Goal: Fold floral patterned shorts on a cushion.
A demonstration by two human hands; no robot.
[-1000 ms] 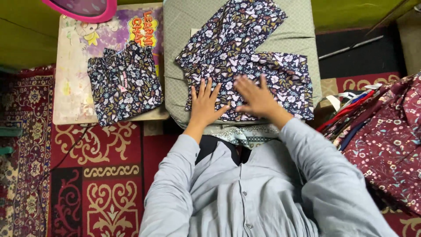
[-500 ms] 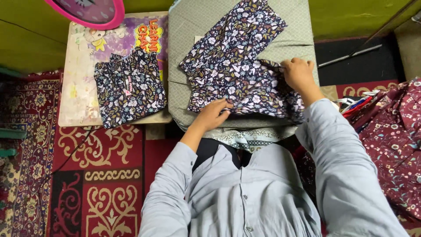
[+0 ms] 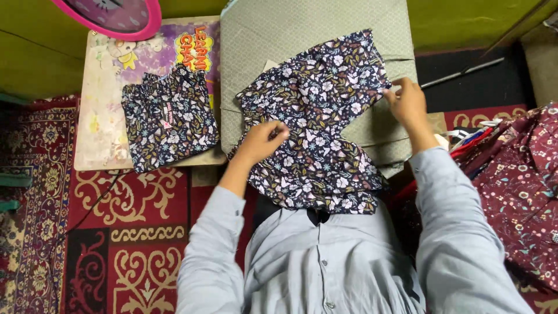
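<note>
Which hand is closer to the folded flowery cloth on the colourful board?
Left. The left hand grips the dark flowery garment just right of the folded cloth. The right hand holds the garment's far right edge.

The person wore a pale grey-blue button-front shirt (image 3: 337,267) with small buttons down its placket toward 6 o'clock, long sleeves ending in buttoned cuffs at the left hand (image 3: 261,142) and right hand (image 3: 408,104).
</note>
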